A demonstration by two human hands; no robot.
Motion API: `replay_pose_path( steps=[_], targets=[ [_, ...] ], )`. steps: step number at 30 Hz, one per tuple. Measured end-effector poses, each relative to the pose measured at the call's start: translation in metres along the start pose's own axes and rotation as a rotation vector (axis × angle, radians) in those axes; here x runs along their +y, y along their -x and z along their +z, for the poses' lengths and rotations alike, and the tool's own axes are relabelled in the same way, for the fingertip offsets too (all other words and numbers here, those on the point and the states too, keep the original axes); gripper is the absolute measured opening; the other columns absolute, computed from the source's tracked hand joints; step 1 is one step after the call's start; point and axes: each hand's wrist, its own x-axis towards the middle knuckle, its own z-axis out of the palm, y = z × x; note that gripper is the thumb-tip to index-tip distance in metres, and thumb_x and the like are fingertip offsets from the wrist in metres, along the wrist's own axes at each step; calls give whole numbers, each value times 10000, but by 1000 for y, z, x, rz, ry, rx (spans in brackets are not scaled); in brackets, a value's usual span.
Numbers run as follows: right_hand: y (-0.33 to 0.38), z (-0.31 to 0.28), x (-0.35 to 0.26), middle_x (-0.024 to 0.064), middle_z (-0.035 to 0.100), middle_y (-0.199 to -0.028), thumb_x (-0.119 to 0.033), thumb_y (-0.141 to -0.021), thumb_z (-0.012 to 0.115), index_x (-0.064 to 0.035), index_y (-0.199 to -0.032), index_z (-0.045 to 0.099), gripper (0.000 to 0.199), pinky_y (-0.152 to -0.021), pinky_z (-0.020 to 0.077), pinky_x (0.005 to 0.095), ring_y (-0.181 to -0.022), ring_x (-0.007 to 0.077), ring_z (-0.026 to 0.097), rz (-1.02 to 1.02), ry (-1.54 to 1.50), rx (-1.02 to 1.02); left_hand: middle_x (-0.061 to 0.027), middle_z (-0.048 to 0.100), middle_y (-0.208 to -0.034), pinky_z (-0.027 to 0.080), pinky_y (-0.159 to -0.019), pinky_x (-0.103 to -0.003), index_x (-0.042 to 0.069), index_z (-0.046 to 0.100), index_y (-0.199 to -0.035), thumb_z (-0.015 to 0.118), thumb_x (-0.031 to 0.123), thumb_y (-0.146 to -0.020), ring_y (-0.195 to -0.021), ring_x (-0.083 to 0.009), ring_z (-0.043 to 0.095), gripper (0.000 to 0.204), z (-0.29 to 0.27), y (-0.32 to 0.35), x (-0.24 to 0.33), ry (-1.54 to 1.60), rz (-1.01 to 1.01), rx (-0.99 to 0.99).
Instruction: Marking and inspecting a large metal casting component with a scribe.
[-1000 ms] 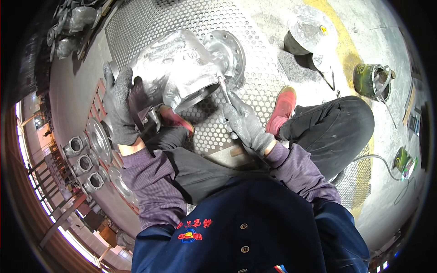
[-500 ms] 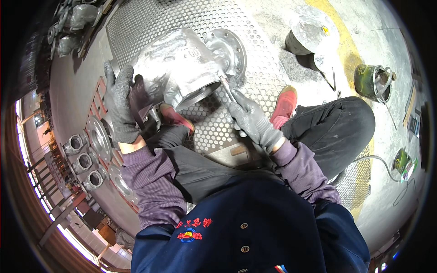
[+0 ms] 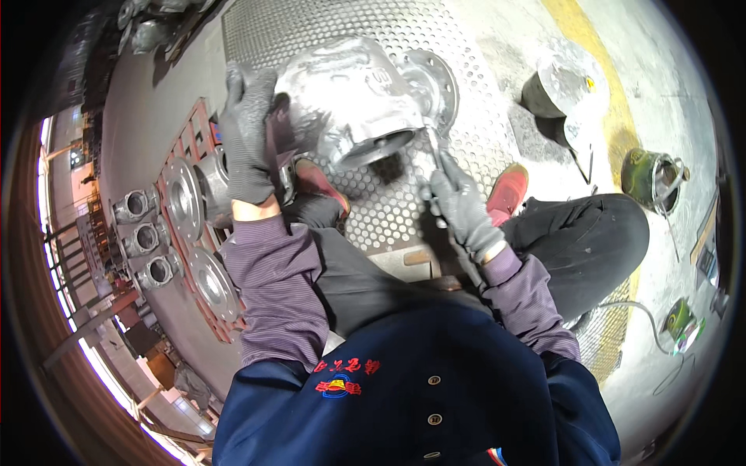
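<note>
A large silver-grey valve body casting lies on the perforated metal plate in front of me, its round opening facing me and a drilled flange at its right. My left hand, in a dark grey glove, grips its left end, fingers up along the edge. That end's underside is in shadow. My right hand, gloved too, is closed round a slim hand tool with a pale tip. The tip is close to the rim of the opening; I cannot tell whether it touches. A dark hose-like length trails behind this hand.
Round flanges and several small castings lie on and beside a red rack at left. A metal drum and a green bucket stand at right. A thin hose crosses the floor. My red shoes flank the casting.
The view has shifted, so most things sit further right. The casting looks slightly turned, its raised marks facing differently. My left hand stays on its end; the tool stays near the opening's rim.
</note>
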Motion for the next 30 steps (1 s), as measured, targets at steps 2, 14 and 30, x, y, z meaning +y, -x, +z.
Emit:
replay_pose_path(
  steps=[2, 14, 30],
  targets=[
    [3, 0, -13, -11, 550, -755, -195, -973, 470, -69, -1479, 241, 569, -419, 381, 173, -519, 35, 432, 18, 63, -26, -58, 576, -810, 442, -586, -217, -70, 378, -1377, 649, 210, -883, -640, -100, 517, 629, -5, 3, 4, 166, -164, -24],
    [47, 51, -68, 6, 568, -772, -167, -959, 491, -56, -1452, 304, 538, -399, 385, 186, -509, 46, 460, 68, -56, -110, -244, 436, -1350, 436, -983, -345, 4, 468, -1339, 626, 211, -876, -1196, -296, 502, 531, -4, 24, -4, 207, -35, -143],
    [50, 54, -40, 15, 583, -745, -183, -954, 500, -39, -1408, 382, 491, -480, 425, 216, -550, 54, 496, -79, 303, -69, -257, 507, -1286, 428, -990, -368, -13, 276, -1429, 544, 475, -917, -1214, -341, 503, 756, 10, 28, 22, 30, -232, -2]
  ],
)
